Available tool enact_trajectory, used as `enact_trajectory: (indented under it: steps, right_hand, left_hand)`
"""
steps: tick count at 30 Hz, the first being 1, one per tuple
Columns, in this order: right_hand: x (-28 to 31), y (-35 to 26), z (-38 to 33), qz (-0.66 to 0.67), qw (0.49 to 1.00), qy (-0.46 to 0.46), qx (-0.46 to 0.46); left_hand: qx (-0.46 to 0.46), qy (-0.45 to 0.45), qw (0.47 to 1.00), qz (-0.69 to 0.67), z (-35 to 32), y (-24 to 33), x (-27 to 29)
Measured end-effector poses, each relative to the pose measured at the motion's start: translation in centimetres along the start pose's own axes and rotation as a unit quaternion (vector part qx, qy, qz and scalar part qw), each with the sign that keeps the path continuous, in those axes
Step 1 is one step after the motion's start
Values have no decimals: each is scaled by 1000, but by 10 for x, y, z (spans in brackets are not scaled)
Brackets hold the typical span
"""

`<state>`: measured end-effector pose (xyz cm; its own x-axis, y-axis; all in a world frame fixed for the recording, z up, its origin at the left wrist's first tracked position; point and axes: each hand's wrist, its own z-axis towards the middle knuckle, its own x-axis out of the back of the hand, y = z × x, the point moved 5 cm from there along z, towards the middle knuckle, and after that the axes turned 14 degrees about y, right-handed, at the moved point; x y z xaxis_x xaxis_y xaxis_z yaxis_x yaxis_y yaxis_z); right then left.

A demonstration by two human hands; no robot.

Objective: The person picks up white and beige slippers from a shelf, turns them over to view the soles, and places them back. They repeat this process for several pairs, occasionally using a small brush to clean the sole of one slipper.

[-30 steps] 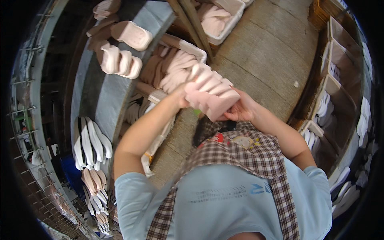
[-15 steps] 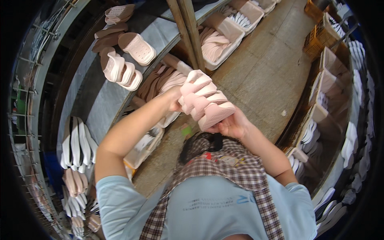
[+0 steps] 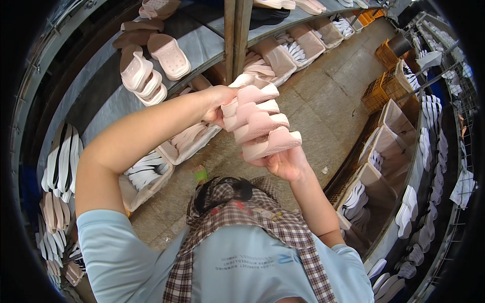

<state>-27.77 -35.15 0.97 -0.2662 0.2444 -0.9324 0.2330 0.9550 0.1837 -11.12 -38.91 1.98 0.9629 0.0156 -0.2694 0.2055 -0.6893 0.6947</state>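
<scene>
A stack of several pale pink foam shoe soles point(image 3: 260, 121) is up in front of my chest, nested one over another with their thick, curved ends facing me. My left hand point(image 3: 218, 105) grips the stack at its left side, fingers partly hidden behind it. From below, my right hand point(image 3: 287, 162) supports the lowest sole, its fingers curled under the edge. On the grey table point(image 3: 197, 40) to the upper left lie more pink soles point(image 3: 169, 56), one with small holes, beside a short stack point(image 3: 143, 76).
A metal post point(image 3: 237, 38) stands just beyond the stack. Lined bins of soles point(image 3: 288, 53) run under the table edge, and others point(image 3: 361, 197) line the right side. Yellow crates point(image 3: 376, 96) stand far right. White and black soles point(image 3: 63, 159) sit at left.
The stack has tilted more upright and fanned out, so more separate soles show. Both hands still hold it. The view has shifted, showing more of the aisle.
</scene>
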Motion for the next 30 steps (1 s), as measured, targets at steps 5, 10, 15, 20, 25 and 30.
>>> enact_trajectory:
  steps: [5,10,15,20,25,30]
  right_hand:
    - [3,-1,1,-47,998,26,-7]
    - [2,-3,2,-51,998,22,-5]
    - [1,-3,3,-61,998,18,2]
    - [-4,0,4,-33,999,11,-8]
    - [-5,-1,5,-48,999,11,-5]
    - [1,-3,7,-69,997,35,6]
  left_hand:
    - [-10,-6,1000,6,5,-1,3]
    - [-14,19,1000,-4,4,1,4]
    - [-16,16,1000,-17,-2,3,4]
    - [-20,8,1000,-23,-4,6,6]
    - [-33,-4,999,-35,0,6,8]
    - [-7,22,998,-50,1,-1,12]
